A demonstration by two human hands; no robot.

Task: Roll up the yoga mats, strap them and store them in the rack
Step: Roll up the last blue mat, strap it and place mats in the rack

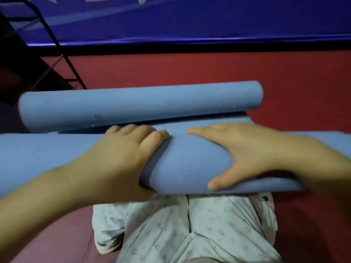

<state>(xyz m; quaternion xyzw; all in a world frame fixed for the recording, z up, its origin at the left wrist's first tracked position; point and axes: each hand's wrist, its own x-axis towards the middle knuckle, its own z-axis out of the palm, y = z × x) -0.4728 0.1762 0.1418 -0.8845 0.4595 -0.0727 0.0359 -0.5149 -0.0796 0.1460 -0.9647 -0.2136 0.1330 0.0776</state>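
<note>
Hands meet on a blue yoga mat roll [186,162] that lies crosswise, left to right, near the person's lap in the head view. The left hand [121,154] curls over the top of this near roll, its fingers [133,130] bent over the far side and the thumb tucked under the near edge, so it grips the roll. The right hand [250,152] lies on the roll just right of the left one, fingers straight and together pointing left, thumb [218,184] spread down the near face; it presses on the mat rather than wrapping it. The two hands are close but apart, with bare mat between them.

Just beyond this roll lies a second rolled mat [140,105], the same blue, also crosswise and slightly tilted, its right end higher in the frame. It is touching or nearly touching the far side of the near roll; which one cannot be told. Its right end [258,95] is rounded and closed; its left end is blurred.

Both mats rest on a red floor [209,73]. A black metal rack frame [62,59] stands at the far left, well apart from the hands. Along the far side runs a blue wall banner [190,19] above a dark strip. At the near edge are the person's light patterned trousers [180,228], below the near roll.
</note>
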